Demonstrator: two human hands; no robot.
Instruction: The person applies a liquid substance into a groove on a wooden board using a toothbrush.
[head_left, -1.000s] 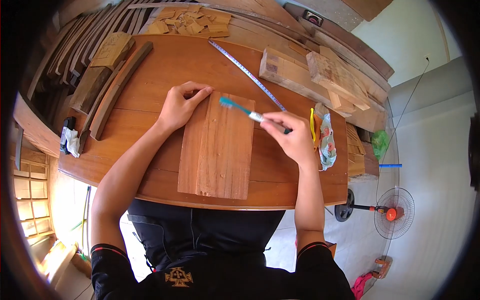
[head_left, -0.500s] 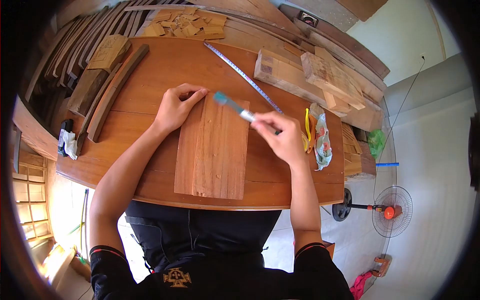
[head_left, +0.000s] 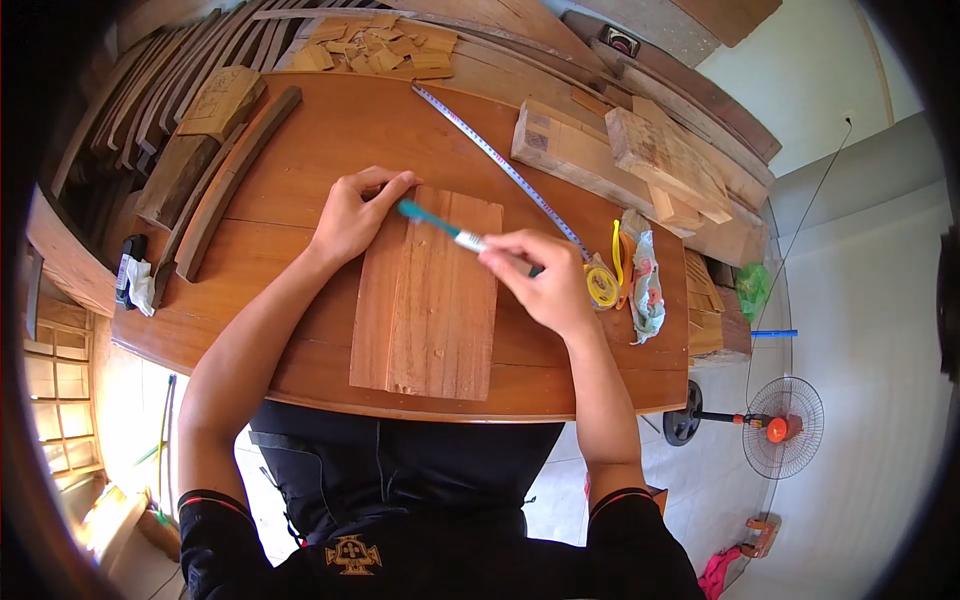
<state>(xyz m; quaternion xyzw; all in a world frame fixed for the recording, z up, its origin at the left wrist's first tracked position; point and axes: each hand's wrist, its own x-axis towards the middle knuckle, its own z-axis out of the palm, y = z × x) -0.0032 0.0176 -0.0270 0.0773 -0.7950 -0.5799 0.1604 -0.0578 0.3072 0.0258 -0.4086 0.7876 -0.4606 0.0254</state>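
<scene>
A reddish-brown wooden board (head_left: 440, 310) lies in front of me, with a lengthwise step or seam left of its middle. At its far left corner rests my left hand (head_left: 362, 212), closed, thumb and forefinger pinched together; anything between them is hidden. My right hand (head_left: 540, 280) is closed around a slim teal tool (head_left: 436, 221) with a white band. The tool slants across the board's far part, its blurred head close to my left thumb. Its exact kind cannot be made out. To the right lies a yellow tape measure (head_left: 601, 286) with its blade (head_left: 500, 163) pulled out.
A crumpled packet (head_left: 648, 290) and a yellow-handled item (head_left: 617, 250) lie at the right. Thick timber blocks (head_left: 570, 150) stand at the back right. Wood strips (head_left: 235, 185) and a black item (head_left: 130, 270) line the left. Wood chips (head_left: 375, 45) are heaped behind. A fan (head_left: 780, 428) stands right.
My right hand has moved left and slightly nearer to me, bringing the teal tool's head down beside my left thumb. The tape measure's case is now uncovered. My left hand stays put.
</scene>
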